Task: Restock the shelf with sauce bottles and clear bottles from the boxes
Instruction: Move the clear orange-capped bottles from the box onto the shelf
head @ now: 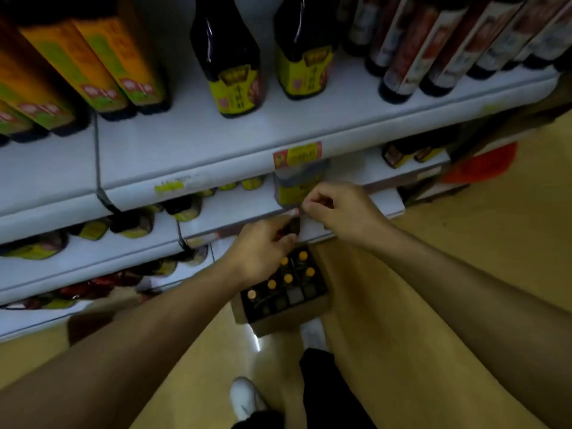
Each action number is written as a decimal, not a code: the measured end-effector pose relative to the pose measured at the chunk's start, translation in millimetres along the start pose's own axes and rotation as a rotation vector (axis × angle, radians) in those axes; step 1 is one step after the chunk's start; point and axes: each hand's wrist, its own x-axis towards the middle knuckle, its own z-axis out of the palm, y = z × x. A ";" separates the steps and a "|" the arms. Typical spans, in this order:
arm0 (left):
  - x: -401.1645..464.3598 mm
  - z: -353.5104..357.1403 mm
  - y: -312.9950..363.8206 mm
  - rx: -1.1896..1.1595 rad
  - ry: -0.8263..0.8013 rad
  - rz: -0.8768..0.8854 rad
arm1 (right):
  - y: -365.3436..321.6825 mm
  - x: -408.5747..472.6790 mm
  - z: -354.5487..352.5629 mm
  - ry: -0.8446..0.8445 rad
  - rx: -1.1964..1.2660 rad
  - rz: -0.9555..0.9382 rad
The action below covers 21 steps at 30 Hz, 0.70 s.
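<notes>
A dark sauce bottle [294,188] with a yellow label, blurred, hangs at the front edge of the second shelf [235,209]. My right hand [340,212] pinches its lower right side with curled fingers. Just below, my left hand [263,247] grips the bottle's dark lower end. Which end of the bottle that is I cannot tell. Under my hands, an open cardboard box [278,328] on the floor holds several dark bottles with orange caps [288,278]. No clear bottles are in view.
The top shelf [216,144] carries dark bottles with yellow labels [235,85], orange-labelled bottles at the left and red-labelled ones at the right. Lower shelves hold more yellow-labelled bottles [182,209]. My white shoes [246,397] stand on the tan floor beside the box.
</notes>
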 end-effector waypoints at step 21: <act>108.1 225.0 -202.0 -0.204 -0.144 -0.399 | 296.1 35.9 217.1 -0.270 -0.227 0.429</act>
